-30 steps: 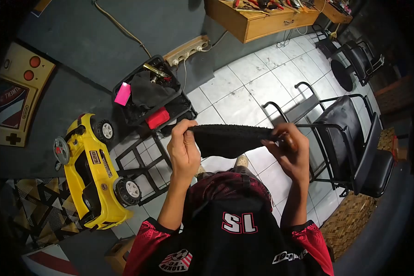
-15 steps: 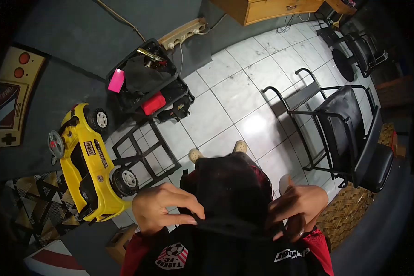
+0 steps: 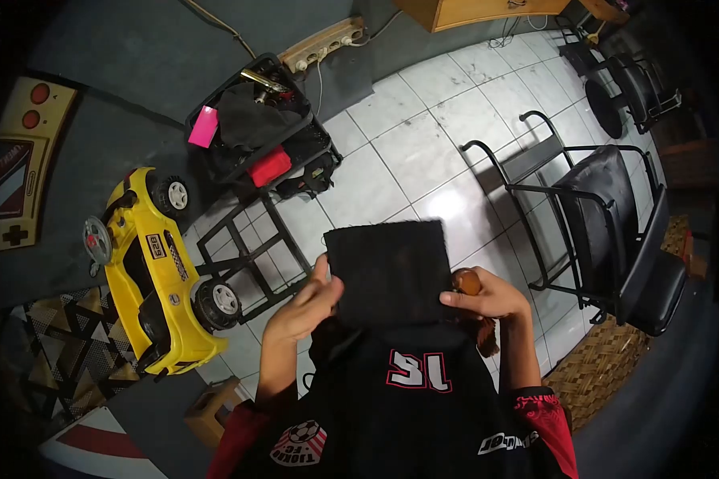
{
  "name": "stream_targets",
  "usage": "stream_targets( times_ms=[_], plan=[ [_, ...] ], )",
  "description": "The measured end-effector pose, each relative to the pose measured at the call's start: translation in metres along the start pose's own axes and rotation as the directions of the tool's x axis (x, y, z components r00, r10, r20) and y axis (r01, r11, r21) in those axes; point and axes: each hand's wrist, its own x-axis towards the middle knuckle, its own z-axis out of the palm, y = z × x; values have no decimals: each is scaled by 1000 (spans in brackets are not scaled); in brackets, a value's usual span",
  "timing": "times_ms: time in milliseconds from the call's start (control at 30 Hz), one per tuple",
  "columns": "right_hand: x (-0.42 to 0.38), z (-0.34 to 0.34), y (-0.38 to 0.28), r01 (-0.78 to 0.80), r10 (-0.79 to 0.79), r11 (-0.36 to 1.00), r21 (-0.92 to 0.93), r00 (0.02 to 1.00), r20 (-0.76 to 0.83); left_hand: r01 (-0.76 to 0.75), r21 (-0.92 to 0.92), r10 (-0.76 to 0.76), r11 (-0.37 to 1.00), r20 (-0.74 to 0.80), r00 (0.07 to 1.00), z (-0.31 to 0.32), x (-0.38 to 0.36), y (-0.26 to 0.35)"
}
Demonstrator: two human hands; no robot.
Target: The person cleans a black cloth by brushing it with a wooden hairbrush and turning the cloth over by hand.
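A square of black cloth [image 3: 390, 271] with a frayed upper edge is spread out in front of my black and red shirt [image 3: 359, 415]. My left hand [image 3: 305, 307] grips its left edge, thumb and fingers close together. At the right edge my right hand [image 3: 487, 297] pinches the cloth with the thumb in front. Beside that thumb is a rounded orange-brown thing [image 3: 466, 281], partly hidden by the hand. Reddish-brown material hangs just below my right hand.
On the left stand a yellow toy car [image 3: 156, 279] and a black cart [image 3: 256, 128] with a red pouch. A black metal-framed chair [image 3: 599, 199] is at the right, beside a woven mat [image 3: 603, 375]. A wooden drawer [image 3: 487, 12] is at the top.
Both hands have moved forward, away from my body. The black cloth, earlier dark and low against my lap, is now raised and spread flat between them. The shirt's number now shows.
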Motion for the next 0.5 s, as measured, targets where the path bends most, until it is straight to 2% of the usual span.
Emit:
stream_targets(
  times_ms=[33, 67, 100, 133, 167, 200, 233, 267, 333, 400, 467, 500],
  plan=[
    [1, 3, -1, -43, 50, 996, 75, 994, -101, 3, 3, -3, 1000, -1, 1000, 4, -1, -1],
    [3, 3, 3, -44, 52, 996, 80, 994, -100, -128, 108, 123, 986, 48, 991, 13, -2, -3],
    [5, 3, 7, 20, -13, 992, 128, 998, -56, -260, 202, 243, 944, 109, 964, 26, -2, 3],
    [7, 3, 9, 84, -83, 981, 175, 996, -15, -261, 202, 243, 944, 108, 964, 27, 1, 3],
    [8, 4, 7, 87, -86, 981, 171, 996, -14, -247, 208, 250, 946, 12, 968, 27, 5, 1],
    [9, 6, 5, 95, -80, 980, 175, 993, -92, -232, 212, 254, 949, -85, 963, 25, 8, 0],
    [10, 8, 2, 102, -71, 978, 180, 983, -169, -276, 400, 339, 874, -96, 936, 20, 12, -2],
    [13, 10, 1, 101, -71, 979, 176, 983, -168, -277, 398, 341, 874, -97, 935, 21, 14, -1],
    [21, 12, 0, 126, -87, 987, 95, 937, -338, -223, 581, 388, 782, -175, 905, 31, 15, 5],
    [28, 13, 7, 73, -59, 997, 25, 930, -362, -188, 654, 420, 733, -218, 881, 30, 19, -3],
    [36, 15, 19, 89, -129, 989, -118, 910, -393, -131, 839, 435, 528, -135, 890, 15, 30, -26],
    [40, 15, 24, 91, -132, 988, -122, 910, -393, -46, 887, 398, 459, -159, 904, 17, 28, -26]
  ],
)
